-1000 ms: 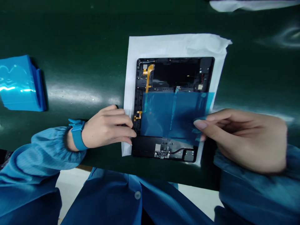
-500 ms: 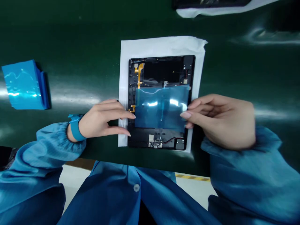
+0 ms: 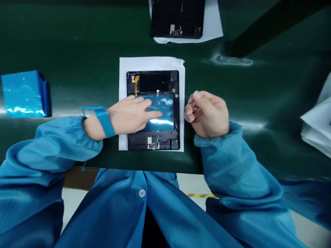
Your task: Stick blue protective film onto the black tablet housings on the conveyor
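An opened tablet (image 3: 144, 138), its inner boards and orange ribbon cable showing, lies on a white sheet (image 3: 152, 63). A shiny blue film (image 3: 167, 106) covers the tablet's middle. My left hand (image 3: 129, 113) reaches over the tablet's left side, fingers outstretched on the film; part of the film and the tablet's left edge are hidden beneath it. Just right of the white sheet, my right hand (image 3: 209, 115) is raised with its fingers curled in and the thumb bent over them. I see nothing held in it.
A stack of blue film sheets (image 3: 22, 94) lies at the left. Beyond the tablet, a second opened tablet (image 3: 178, 17) rests on another white sheet (image 3: 213, 20). White sheets (image 3: 318, 120) are piled at the right edge. A dark post (image 3: 261, 29) stands at the upper right.
My right hand has let go of the film's right edge and moved away from the tablet. My left hand has moved right onto the film, which now lies flatter. The view has shifted.
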Demonstrator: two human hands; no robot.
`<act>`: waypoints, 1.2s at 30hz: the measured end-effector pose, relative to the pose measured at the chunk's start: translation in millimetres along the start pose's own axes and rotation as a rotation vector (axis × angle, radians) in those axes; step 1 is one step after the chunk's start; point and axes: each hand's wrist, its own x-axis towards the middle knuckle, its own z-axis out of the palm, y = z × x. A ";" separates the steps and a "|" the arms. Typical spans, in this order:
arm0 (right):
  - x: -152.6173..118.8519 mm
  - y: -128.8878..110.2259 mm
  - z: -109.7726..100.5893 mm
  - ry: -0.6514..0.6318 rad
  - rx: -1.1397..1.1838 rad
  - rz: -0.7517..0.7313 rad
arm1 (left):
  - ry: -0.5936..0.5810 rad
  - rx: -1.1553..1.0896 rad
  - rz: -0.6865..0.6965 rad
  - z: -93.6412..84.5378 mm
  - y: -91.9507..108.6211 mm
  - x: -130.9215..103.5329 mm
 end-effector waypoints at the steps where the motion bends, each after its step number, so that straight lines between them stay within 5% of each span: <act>1: 0.2 0.9 0.1 -0.012 -0.002 -0.004 | -0.047 0.008 -0.007 -4.1 3.8 4.4; 6: 1.2 7.3 -6.1 -0.065 -0.034 -0.034 | -0.144 0.034 -0.096 -13.5 24.5 24.1; 10: -3.0 12.9 -8.2 -0.048 -0.174 -0.132 | -0.114 -0.119 -0.082 -8.3 11.4 23.1; 15: -16.8 8.2 7.3 -0.230 -0.807 -0.514 | 0.270 -0.287 -0.261 15.5 -41.6 -12.7; 18: -16.3 4.4 23.3 -0.426 -1.260 -0.763 | 0.264 -0.333 -0.281 33.2 -61.3 -30.5; 21: -4.5 3.5 38.0 -0.507 -1.526 -0.800 | 0.215 -0.371 -0.256 43.2 -63.9 -35.2; 27: 13.5 1.1 49.8 -0.437 -1.674 -0.736 | 0.234 -0.398 -0.248 45.0 -57.4 -31.1; 34: -32.0 4.1 44.6 -0.626 -1.625 -0.873 | 0.288 -0.432 -0.225 53.8 -59.7 -28.7; 36: -32.8 1.9 39.8 -0.579 -1.604 -0.860 | 0.301 -0.436 -0.219 55.2 -59.6 -28.2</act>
